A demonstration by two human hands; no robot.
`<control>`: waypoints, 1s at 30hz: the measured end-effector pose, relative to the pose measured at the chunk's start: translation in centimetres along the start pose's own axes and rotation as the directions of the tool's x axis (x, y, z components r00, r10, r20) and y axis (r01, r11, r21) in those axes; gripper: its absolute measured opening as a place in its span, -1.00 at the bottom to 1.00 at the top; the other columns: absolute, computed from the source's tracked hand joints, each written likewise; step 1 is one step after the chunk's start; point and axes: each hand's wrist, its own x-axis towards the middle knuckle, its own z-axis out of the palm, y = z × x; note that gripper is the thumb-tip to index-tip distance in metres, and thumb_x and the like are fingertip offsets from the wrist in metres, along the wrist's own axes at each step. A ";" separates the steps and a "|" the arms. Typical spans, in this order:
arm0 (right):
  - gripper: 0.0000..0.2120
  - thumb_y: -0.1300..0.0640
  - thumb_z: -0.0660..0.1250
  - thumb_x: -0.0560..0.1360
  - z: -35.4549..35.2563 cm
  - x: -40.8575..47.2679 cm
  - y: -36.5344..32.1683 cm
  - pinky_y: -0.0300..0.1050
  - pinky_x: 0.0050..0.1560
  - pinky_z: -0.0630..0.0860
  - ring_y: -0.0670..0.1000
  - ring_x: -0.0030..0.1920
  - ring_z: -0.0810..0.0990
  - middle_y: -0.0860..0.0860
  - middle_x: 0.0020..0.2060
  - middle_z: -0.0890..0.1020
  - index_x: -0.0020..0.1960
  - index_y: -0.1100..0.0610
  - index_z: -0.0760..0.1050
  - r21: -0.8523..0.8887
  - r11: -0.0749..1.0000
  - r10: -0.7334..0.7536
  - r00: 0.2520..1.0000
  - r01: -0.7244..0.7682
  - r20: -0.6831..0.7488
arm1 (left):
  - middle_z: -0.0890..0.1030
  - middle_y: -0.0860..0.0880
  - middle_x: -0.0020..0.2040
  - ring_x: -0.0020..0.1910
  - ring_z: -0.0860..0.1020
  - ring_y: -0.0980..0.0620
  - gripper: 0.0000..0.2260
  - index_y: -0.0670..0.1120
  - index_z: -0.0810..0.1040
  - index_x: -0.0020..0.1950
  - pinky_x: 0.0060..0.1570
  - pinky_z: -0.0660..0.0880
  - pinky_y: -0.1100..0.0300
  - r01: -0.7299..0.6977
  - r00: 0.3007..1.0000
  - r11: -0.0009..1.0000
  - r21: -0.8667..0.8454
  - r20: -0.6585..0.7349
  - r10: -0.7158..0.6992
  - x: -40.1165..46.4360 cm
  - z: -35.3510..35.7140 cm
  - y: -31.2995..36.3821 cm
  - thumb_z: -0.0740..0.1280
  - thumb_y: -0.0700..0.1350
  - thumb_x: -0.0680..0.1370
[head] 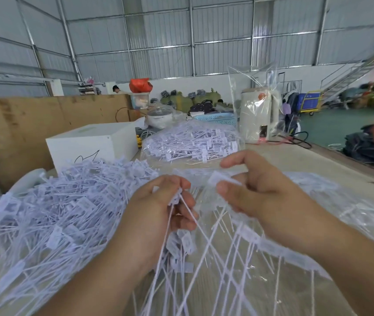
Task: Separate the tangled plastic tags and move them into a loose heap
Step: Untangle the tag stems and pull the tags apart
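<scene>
Tags in hand: your left hand (161, 208) has its fingers curled round a tangled bunch of tags (204, 242), thin white plastic strands with small flat rectangular heads, which fan out downward toward you.
Right hand: your right hand (261, 190) pinches one flat tag head (221, 177) between thumb and fingers, held just beside the left hand.
Loose heap: a broad, bristly mound of separated tags (56, 208) lies on the table to your left, strands pointing all ways.
Wrapping: crinkled clear film (352, 215) spreads over the table under and right of your hands, glossy and creased.
Table: a pale, smooth top (295, 158).
Beyond: a clear bag of more tags (190, 142) sits further back; a white box (95, 144) stands behind the heap; a cream kettle (259, 115) inside a clear bag stands to the right, beside a blue perforated basket (218, 118).
</scene>
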 end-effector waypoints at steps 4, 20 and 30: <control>-0.58 -0.11 0.38 0.43 1.1 -0.4 0.7 -0.02 -0.25 0.32 0.03 -0.31 0.37 -0.09 -0.41 0.38 0.23 -0.30 0.32 -0.061 0.998 -0.002 0.976 0.016 0.218 | 0.35 -0.03 -0.53 -0.64 0.27 0.04 -0.82 -0.06 0.56 -0.35 -0.58 0.24 0.29 0.000 0.991 0.999 0.042 0.134 -0.005 -0.5 0.2 0.6 0.45 -0.03 0.40; -0.65 -0.13 0.31 0.47 1.3 -0.1 1.0 0.37 -0.01 0.43 0.27 -0.21 0.53 0.34 -0.19 0.53 -0.07 0.18 0.55 -0.163 0.986 0.063 0.963 -0.020 0.263 | 0.38 -0.02 -0.53 -0.65 0.28 0.08 -0.87 0.02 0.57 -0.30 -0.60 0.26 0.30 -0.028 0.985 0.993 0.118 0.175 0.007 -0.5 -0.1 0.4 0.47 0.02 0.31; -0.78 0.06 0.21 0.64 1.9 -0.1 0.8 0.33 -0.15 0.52 0.40 -0.22 0.55 0.25 -0.17 0.65 -0.11 0.01 0.57 -0.156 0.987 0.000 0.970 0.039 0.243 | 0.41 -0.08 -0.52 -0.66 0.29 0.02 -0.87 -0.06 0.55 -0.28 -0.60 0.26 0.30 -0.062 0.974 0.992 0.110 0.224 0.036 -0.8 0.8 -0.5 0.42 -0.06 0.42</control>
